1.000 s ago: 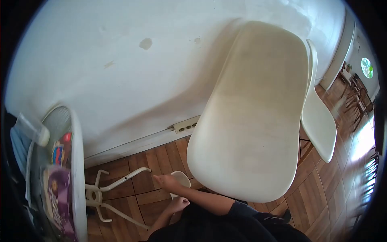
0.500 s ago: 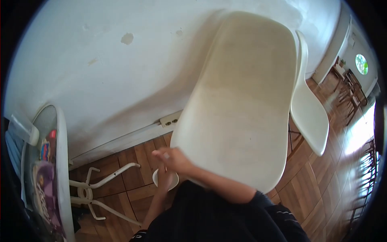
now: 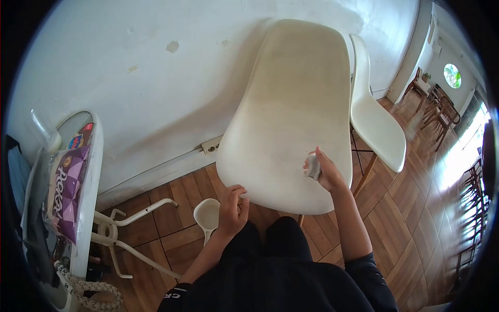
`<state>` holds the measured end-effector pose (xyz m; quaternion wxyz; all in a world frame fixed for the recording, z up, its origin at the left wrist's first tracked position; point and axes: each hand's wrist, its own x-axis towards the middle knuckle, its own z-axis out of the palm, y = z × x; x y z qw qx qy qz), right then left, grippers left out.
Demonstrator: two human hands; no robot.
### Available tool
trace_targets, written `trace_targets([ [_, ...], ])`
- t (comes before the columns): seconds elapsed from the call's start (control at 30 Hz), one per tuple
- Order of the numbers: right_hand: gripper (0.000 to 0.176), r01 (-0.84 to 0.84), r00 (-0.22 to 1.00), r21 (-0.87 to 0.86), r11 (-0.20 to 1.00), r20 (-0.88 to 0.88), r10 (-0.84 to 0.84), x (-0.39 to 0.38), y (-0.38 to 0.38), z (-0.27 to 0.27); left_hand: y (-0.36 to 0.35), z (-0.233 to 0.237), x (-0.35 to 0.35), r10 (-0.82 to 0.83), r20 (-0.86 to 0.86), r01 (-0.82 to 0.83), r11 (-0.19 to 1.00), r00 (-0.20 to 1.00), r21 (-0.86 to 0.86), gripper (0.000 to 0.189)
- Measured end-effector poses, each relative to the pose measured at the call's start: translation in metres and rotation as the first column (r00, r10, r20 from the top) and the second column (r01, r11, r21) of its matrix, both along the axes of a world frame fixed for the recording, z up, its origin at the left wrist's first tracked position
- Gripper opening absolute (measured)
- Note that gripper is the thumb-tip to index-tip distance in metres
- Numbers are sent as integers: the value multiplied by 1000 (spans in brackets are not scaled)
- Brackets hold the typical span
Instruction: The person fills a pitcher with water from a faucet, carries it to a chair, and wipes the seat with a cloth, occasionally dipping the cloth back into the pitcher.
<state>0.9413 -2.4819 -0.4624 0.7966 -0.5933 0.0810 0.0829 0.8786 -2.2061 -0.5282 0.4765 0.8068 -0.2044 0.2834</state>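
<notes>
Held a grey-white pad in the right grip — fingers and thumb drawn in narrow around it — over the right side of the seat of the large cream shell chair. Could not tell touching from hovering there, nor sponge from folded cloth. Had the left grip slack and fairly wide, fingers a little bent, at the near left edge of the same seat. Saw just left of that wrist a white handled dipper, bowl facing up and handle toward the body, low against the parquet floor.

Found farther left a white-rimmed desk, laden with a purple-and-cream snack bag, a smaller colourful packet behind it and a clear plastic container. Noted below its edge a cream metal base with splayed legs, and a braided rope near the lower corner.

Saw close behind the large chair, to the right, a second cream shell chair; ahead, a white wall with flaked patches and a low power outlet; far right, brown wooden chairs near a round window.
</notes>
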Motion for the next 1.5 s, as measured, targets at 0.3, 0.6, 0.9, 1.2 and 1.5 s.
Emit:
trace_targets([
  [0.3,36,76,987,-326,942,156,-26,4,0,-5,-10,3,6,-48,76,45,998,996,34,18],
  [0.6,53,312,651,-933,182,349,674,-42,58,-41,-24,4,41,27,196,-17,999,980,-52,18],
  [0.9,54,373,763,-909,186,415,495,4,70,-48,-58,16,90,96,273,-122,989,957,78,31],
  [1.2,54,379,819,-924,-58,306,485,90,75,-68,-63,1,89,207,61,-216,951,976,219,36],
  [1.5,49,470,861,-840,-271,367,353,228,53,-83,-59,2,85,173,-1,-168,962,985,214,36],
])
